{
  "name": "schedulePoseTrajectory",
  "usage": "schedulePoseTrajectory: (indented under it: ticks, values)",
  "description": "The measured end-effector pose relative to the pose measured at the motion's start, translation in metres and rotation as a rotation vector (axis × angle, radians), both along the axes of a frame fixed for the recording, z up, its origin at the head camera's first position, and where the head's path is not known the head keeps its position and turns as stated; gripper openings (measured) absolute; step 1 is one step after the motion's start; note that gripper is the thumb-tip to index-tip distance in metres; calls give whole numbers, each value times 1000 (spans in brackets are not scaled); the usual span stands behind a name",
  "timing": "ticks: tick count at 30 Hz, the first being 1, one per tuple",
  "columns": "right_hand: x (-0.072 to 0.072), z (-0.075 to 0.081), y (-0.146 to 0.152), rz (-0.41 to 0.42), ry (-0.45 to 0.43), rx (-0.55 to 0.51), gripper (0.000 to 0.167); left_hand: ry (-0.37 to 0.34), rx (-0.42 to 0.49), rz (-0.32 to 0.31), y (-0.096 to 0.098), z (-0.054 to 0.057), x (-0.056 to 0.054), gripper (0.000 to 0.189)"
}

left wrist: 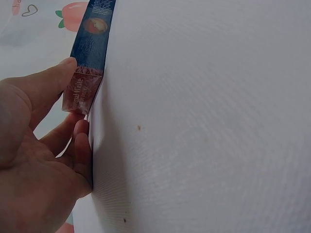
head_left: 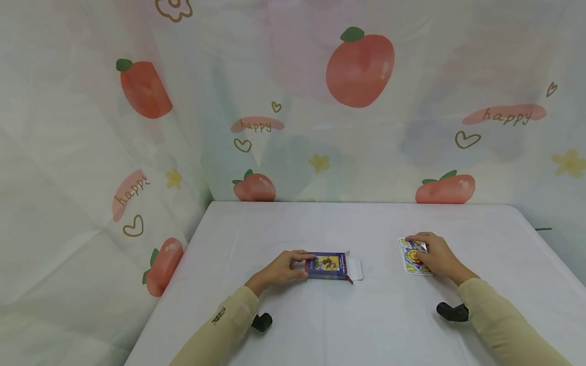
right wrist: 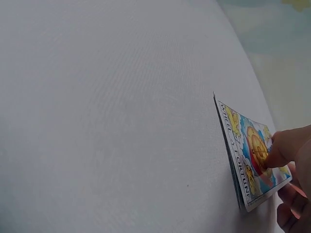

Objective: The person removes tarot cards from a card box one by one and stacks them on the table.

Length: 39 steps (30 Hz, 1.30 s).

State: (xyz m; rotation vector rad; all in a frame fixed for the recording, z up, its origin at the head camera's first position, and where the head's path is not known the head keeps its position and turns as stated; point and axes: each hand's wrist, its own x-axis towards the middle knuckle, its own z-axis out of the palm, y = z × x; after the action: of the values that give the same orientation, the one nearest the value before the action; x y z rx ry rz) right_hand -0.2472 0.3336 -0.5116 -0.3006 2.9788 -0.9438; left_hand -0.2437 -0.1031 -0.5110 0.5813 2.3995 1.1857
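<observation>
Blue rectangular cardboard card box with a yellow picture panel (head_left: 322, 268), centre of the frame, low; its left end lies between the left thumb and fingers. White end flap (head_left: 356, 269) extends from its right end. Multicoloured white-bordered card lettered "Wheel of Fortune" (head_left: 408, 252), right of centre, under the right thumb and fingertips; a dark edge shows beneath it, count of cards not determinable.

Surface: white cloth-covered table (head_left: 320, 317), lower half. Surround: pale fabric backdrop (head_left: 297, 61) printed with red peaches (head_left: 361, 71), hearts and "happy", upper half and left.

Left hand (head_left: 280, 267): thumb and fingers narrowly spaced, gripping the box. Right hand (head_left: 440, 255): pinching the card by its right side, thumb on the printed face. Beige sleeves (head_left: 233, 311) on both arms; black rounded object (head_left: 453, 312) beside the right cuff, lower right.
</observation>
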Motion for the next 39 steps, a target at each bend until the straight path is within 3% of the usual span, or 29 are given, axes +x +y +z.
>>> schedulePoseTrajectory:
  ticks: [23, 39]
  values:
    - [-4, -10, -3, -21, 7, 49, 41, -1, 7, 12, -2, -2, -1, 50]
    - [1, -3, -2, -22, -29, 39, 40, -15, 14, 30, 1, -4, 0, 49]
